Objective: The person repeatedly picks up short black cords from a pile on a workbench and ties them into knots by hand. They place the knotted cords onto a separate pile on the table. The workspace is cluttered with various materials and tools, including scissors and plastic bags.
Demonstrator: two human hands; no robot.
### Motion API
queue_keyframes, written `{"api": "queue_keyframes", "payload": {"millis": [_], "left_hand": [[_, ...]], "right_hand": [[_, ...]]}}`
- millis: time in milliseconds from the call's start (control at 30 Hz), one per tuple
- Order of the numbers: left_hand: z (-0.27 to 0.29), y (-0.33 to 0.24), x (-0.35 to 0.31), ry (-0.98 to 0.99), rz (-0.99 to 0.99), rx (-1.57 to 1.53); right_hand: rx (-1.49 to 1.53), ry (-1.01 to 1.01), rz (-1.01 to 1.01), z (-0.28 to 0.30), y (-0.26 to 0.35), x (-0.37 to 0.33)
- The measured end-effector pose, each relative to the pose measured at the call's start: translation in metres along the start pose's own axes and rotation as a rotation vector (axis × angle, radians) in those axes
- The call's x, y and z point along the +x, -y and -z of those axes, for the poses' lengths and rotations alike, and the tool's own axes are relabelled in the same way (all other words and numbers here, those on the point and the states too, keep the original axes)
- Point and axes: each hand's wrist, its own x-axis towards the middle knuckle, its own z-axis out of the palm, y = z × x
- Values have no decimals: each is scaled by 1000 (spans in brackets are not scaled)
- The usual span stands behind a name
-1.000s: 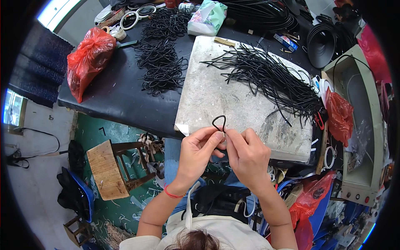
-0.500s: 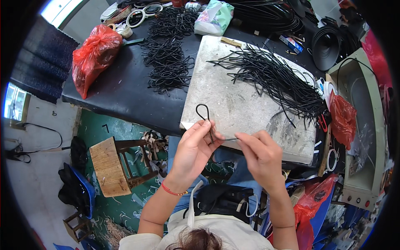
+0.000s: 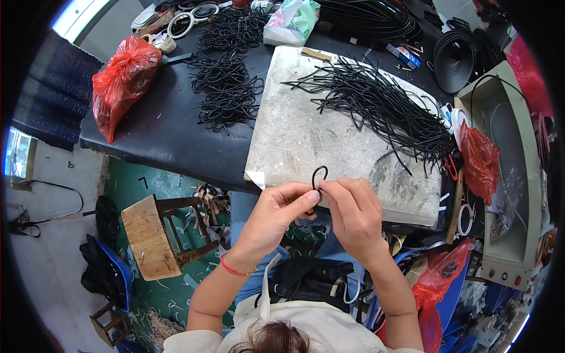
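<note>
A black cord (image 3: 314,175) is held up in both hands, bent into a small loop pointing toward twelve o'clock, over the near edge of a pale, stained board (image 3: 276,135). The left hand (image 3: 268,215), with a red bracelet (image 3: 232,269) at its wrist, pinches the cord between thumb and fingers just below the loop. The right hand (image 3: 356,215) grasps it too, its fingertips close beside the left thumb; the exact crossing of the strands is hidden.

Counting from the loop, a bundle of loose black cords (image 3: 376,106) lies at one o'clock on the board, which rests on a dark desk (image 3: 176,135). At eleven o'clock sit heaps of looped black cords (image 3: 226,88), and at ten a knotted red bag (image 3: 123,82). A second red bag (image 3: 479,162) is at three o'clock, beside a grey-green metal cabinet (image 3: 500,263). At eight o'clock a wooden stool (image 3: 147,235) stands on the green floor (image 3: 126,182).
</note>
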Motion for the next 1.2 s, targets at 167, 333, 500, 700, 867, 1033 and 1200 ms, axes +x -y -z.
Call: {"api": "queue_keyframes", "payload": {"millis": [167, 333, 500, 700, 867, 1033, 1200], "left_hand": [[8, 1, -3, -46, -95, 145], [5, -13, -5, -79, -232, 678], [-2, -21, -17, 284, -285, 736], [-1, -15, -8, 80, -85, 111], [-3, 2, -7, -87, -219, 282], [-7, 1, -7, -70, -212, 138], [-11, 8, -7, -115, -242, 52]], "right_hand": [[142, 3, -169, 7, -1, -1], [56, 284, 9, 36, 12, 6], [255, 220, -185, 36, -14, 19], [433, 193, -353, 17, 0, -9], [831, 229, -748, 24, 23, -13], [1095, 164, -827, 18, 22, -16], [760, -28, -799, 7, 23, -18]]}}
